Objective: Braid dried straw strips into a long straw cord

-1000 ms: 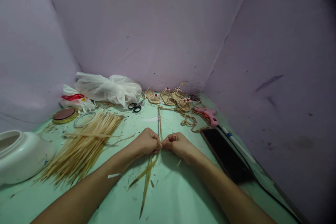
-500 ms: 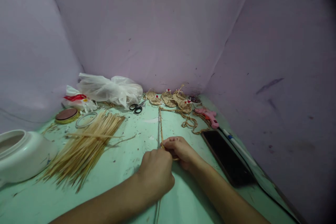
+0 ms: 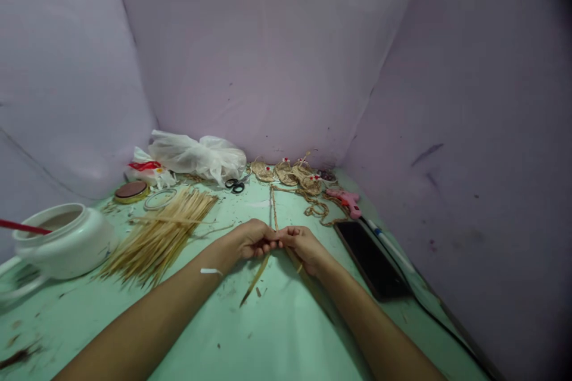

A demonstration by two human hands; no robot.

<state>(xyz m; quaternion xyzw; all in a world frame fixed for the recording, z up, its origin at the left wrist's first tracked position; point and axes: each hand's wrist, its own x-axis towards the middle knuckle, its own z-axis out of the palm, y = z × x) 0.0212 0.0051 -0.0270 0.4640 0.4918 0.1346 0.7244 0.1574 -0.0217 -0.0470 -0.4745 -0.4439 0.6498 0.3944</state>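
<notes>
My left hand (image 3: 250,240) and my right hand (image 3: 302,245) meet knuckle to knuckle on the green table (image 3: 286,333), both pinched on a thin braided straw cord (image 3: 271,208) that runs straight away from me. Loose flat straw strands (image 3: 254,281) trail from under the hands toward me. A small white scrap sticks to my left forearm.
A bundle of dry straw (image 3: 163,233) lies at left beside a white ceramic pot (image 3: 67,241). Scissors (image 3: 235,185), a plastic bag (image 3: 199,156), tape rolls, small woven sandals (image 3: 286,171), a pink glue gun (image 3: 345,199) and a black phone (image 3: 370,257) lie around. Purple cloth walls close in.
My left hand has moved back from near me to the braid beside my right hand. The view has tilted up and shifted slightly, so more of the pot shows.
</notes>
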